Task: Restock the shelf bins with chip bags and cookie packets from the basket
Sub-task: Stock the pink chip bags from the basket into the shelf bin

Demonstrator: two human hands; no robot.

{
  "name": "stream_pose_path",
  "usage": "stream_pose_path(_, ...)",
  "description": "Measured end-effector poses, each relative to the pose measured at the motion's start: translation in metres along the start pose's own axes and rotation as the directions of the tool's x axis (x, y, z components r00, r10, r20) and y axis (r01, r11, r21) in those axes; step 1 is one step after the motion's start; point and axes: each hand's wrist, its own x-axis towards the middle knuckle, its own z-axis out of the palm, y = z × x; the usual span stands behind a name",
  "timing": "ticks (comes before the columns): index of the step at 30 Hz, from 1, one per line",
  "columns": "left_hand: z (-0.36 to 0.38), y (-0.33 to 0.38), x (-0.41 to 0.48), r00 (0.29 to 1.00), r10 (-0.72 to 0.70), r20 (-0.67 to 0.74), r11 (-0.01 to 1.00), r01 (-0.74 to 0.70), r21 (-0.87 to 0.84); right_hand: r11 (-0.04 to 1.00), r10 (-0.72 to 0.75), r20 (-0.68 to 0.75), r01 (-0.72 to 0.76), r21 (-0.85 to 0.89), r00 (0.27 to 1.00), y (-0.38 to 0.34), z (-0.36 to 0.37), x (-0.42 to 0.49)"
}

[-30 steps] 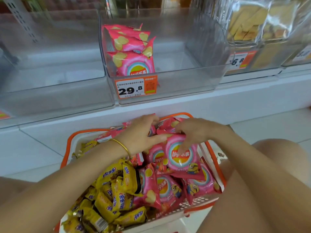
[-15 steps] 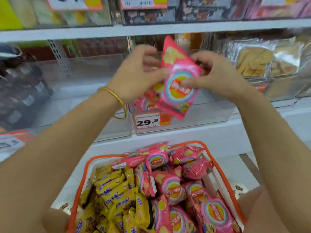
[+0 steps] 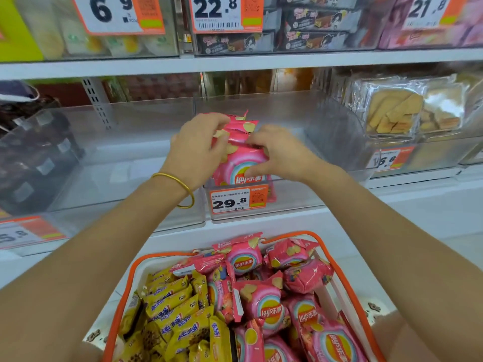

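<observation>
Both my hands reach into the clear shelf bin [image 3: 300,205] marked 29.8. My left hand [image 3: 198,150] and my right hand [image 3: 277,152] grip the front pink chip bag [image 3: 243,165] from either side; it stands upright before other pink bags at the bin's left end. Below, the white basket with an orange rim [image 3: 347,283] holds several pink chip bags [image 3: 264,304] on the right and yellow cookie packets [image 3: 177,317] on the left.
An empty clear bin [image 3: 117,165] stands left of the chip bin, with dark packets [image 3: 31,158] further left. A bin of biscuits [image 3: 397,113] sits at the right. The shelf above [image 3: 235,61] carries more stocked bins with price tags.
Both hands lifted a pink chip bag out of the basket, carried it up to the shelf, and now have it lowered into the 29.8 bin among the other bags.
</observation>
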Motion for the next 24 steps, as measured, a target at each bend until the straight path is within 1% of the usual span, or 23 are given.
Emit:
stream_pose_path(3,0.006,-0.001,-0.005,0.994,0.035,0.103,0.961,-0.062,0.268,0.999,-0.033,0.039,0.031,0.044,0.999,0.001,0.008,0.001)
stream_pose_path(6,0.009,-0.002,-0.007,0.99,0.051,0.132,0.919,-0.099,0.382,0.997,-0.052,0.07,0.048,0.064,0.996,0.002,0.01,-0.001)
stream_pose_path(7,0.009,-0.004,-0.006,0.989,0.053,0.141,0.91,-0.106,0.402,0.993,-0.037,0.072,0.029,0.115,0.997,0.002,0.009,-0.003)
stream_pose_path(8,0.01,-0.004,-0.006,0.987,0.048,0.154,0.901,-0.109,0.42,0.977,0.005,0.044,-0.014,0.212,0.999,0.0,0.006,-0.005)
stream_pose_path(9,0.01,-0.004,-0.005,0.985,0.036,0.17,0.892,-0.108,0.44,0.936,0.096,-0.009,-0.087,0.34,0.995,-0.002,0.002,-0.006)
stream_pose_path(10,0.01,-0.004,-0.004,0.983,0.031,0.184,0.882,-0.113,0.458,0.875,0.229,-0.066,-0.176,0.45,0.971,-0.001,0.0,-0.006)
stream_pose_path(11,0.01,-0.004,-0.004,0.98,0.024,0.199,0.872,-0.118,0.474,0.8,0.382,-0.074,-0.289,0.525,0.921,0.001,0.0,-0.006)
stream_pose_path(12,0.01,-0.004,-0.004,0.977,0.017,0.213,0.869,-0.12,0.479,0.709,0.511,-0.001,-0.421,0.565,0.86,0.004,0.0,-0.006)
stream_pose_path(13,0.01,-0.005,-0.005,0.973,0.006,0.229,0.873,-0.117,0.473,0.598,0.587,0.141,-0.544,0.589,0.798,0.006,0.0,-0.005)
stream_pose_path(14,0.01,-0.005,-0.006,0.969,-0.011,0.247,0.88,-0.108,0.462,0.5,0.599,0.296,-0.637,0.587,0.744,0.006,0.001,-0.005)
stream_pose_path(15,0.009,-0.005,-0.007,0.963,-0.026,0.267,0.885,-0.102,0.454,0.44,0.575,0.412,-0.692,0.572,0.707,0.005,0.002,-0.003)
stream_pose_path(16,0.009,-0.004,-0.008,0.958,-0.032,0.284,0.885,-0.105,0.454,0.393,0.547,0.484,-0.72,0.572,0.683,0.005,0.004,-0.001)
stream_pose_path(17,0.01,-0.003,-0.009,0.954,-0.026,0.297,0.879,-0.12,0.462,0.321,0.518,0.532,-0.729,0.605,0.67,0.005,0.004,0.003)
stream_pose_path(20,0.009,-0.002,-0.008,0.951,0.013,0.309,0.851,-0.173,0.496,0.043,0.423,0.635,-0.715,0.698,0.646,0.006,0.009,0.015)
stream_pose_path(21,0.009,-0.004,-0.008,0.95,0.03,0.31,0.845,-0.19,0.5,-0.015,0.399,0.658,-0.713,0.701,0.639,0.009,0.011,0.019)
stream_pose_path(22,0.009,-0.006,-0.008,0.95,0.052,0.306,0.842,-0.206,0.498,-0.052,0.374,0.682,-0.72,0.692,0.629,0.01,0.013,0.022)
stream_pose_path(24,0.01,-0.009,-0.01,0.953,0.117,0.278,0.847,-0.242,0.474,-0.097,0.328,0.719,-0.735,0.671,0.612,0.013,0.016,0.025)
